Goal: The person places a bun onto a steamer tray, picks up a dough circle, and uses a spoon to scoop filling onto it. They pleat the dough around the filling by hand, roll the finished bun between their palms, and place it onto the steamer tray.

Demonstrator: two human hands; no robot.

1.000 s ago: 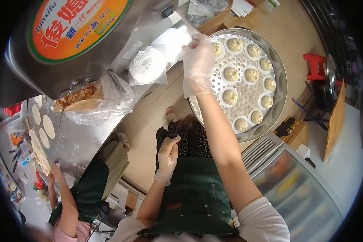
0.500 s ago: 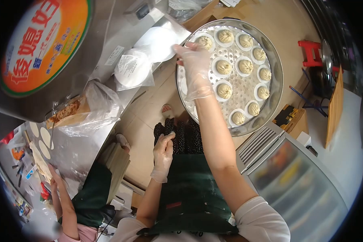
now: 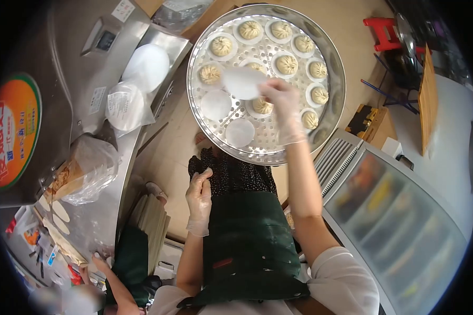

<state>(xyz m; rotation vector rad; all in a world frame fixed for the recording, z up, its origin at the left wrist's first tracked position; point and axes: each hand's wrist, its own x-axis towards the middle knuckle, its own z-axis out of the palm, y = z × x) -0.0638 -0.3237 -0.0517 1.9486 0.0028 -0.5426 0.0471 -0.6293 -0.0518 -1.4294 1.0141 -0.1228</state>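
Note:
My right hand (image 3: 283,107), in a thin clear glove, reaches over a round perforated steel steamer tray (image 3: 335,68) and pinches a white paper liner (image 3: 243,83) above it. Several pleated buns (image 3: 287,64) sit on liners around the tray's far and right side. Two bare liners (image 3: 216,104) lie on the near left part. My left hand (image 3: 199,195), also gloved, hangs loosely curled against my dark apron and holds nothing I can see.
A steel machine (image 3: 68,68) with an orange label stands at left, with stacks of white liners (image 3: 145,64) in plastic on its shelf. A bag of filling (image 3: 84,170) hangs below. Another person's hand (image 3: 101,261) works dough rounds at lower left. A glass display case (image 3: 399,226) stands right.
My right hand moved from the liner stacks on the machine shelf across to the tray, carrying a liner. The view shifted right and down. My left hand stayed at the apron.

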